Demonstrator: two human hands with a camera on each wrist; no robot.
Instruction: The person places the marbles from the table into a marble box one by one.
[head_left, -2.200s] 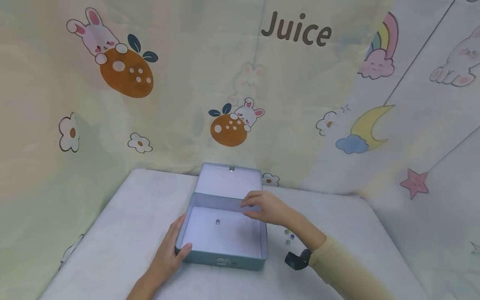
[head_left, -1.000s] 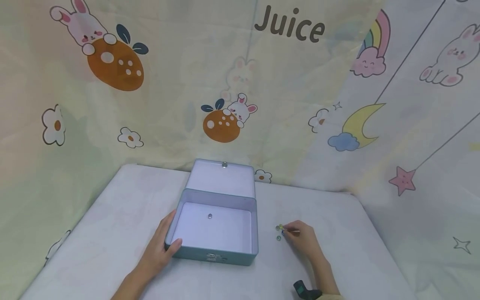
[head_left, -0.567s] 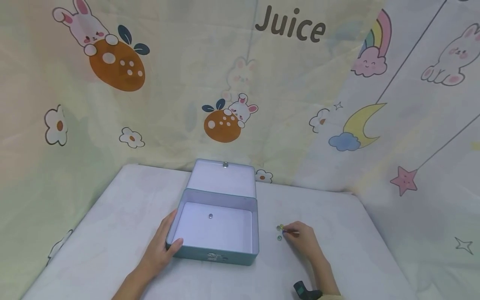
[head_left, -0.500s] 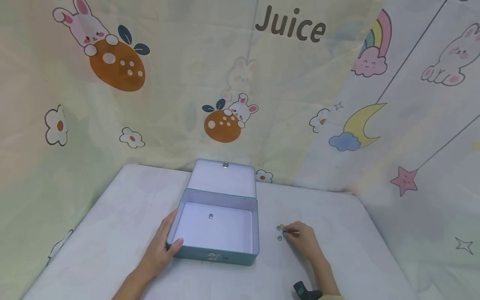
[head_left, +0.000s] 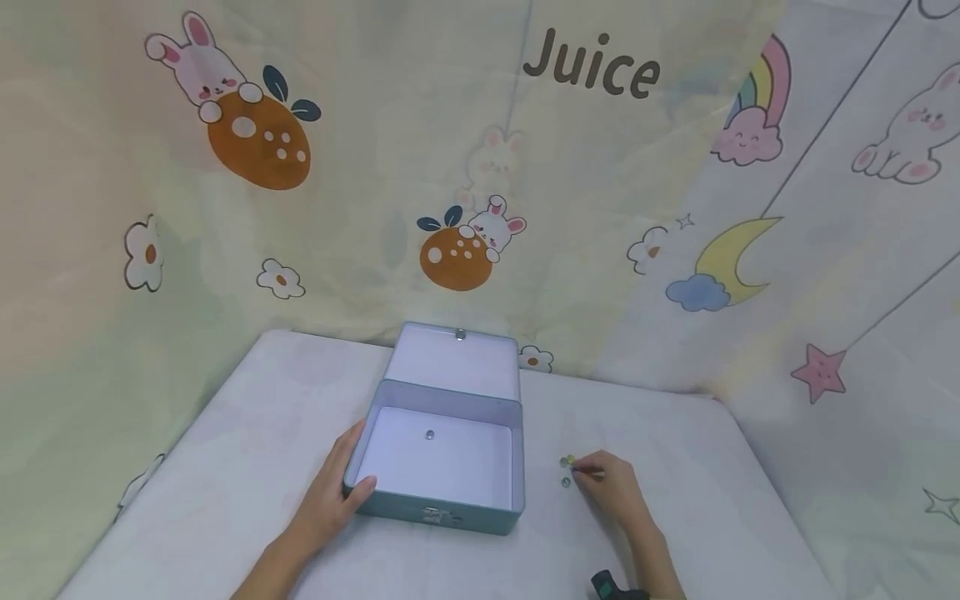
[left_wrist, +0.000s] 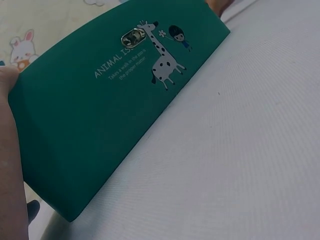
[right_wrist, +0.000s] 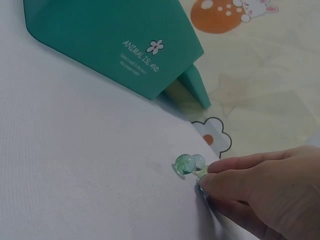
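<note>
My left hand (head_left: 324, 500) grips the front left corner of a green tin box (head_left: 480, 522), thumb over the front edge and fingers along the left side. The box's lid (head_left: 453, 360) is tipped back, and one glass marble (head_left: 430, 435) lies on its white floor. To the right of the box, my right hand (head_left: 617, 490) pinches a blue marble (right_wrist: 202, 184) between thumb and fingertips, low over the cloth; the fingers cover most of it. Right by the fingertips lie a green marble (right_wrist: 185, 164), a clear marble (right_wrist: 199, 162) and a yellowish marble (head_left: 571, 458).
A white cloth (head_left: 300, 400) covers the table. Behind it hangs a printed curtain (head_left: 360, 167) with rabbits, flowers and a moon. A metal clasp (left_wrist: 133, 38) sits on the box's front, beside a printed giraffe. A dark wrist device (head_left: 611, 586) shows below my right hand.
My right hand has moved from above the box to the marbles on the right, where its fingers have closed on the blue one. My left hand keeps its hold on the box.
</note>
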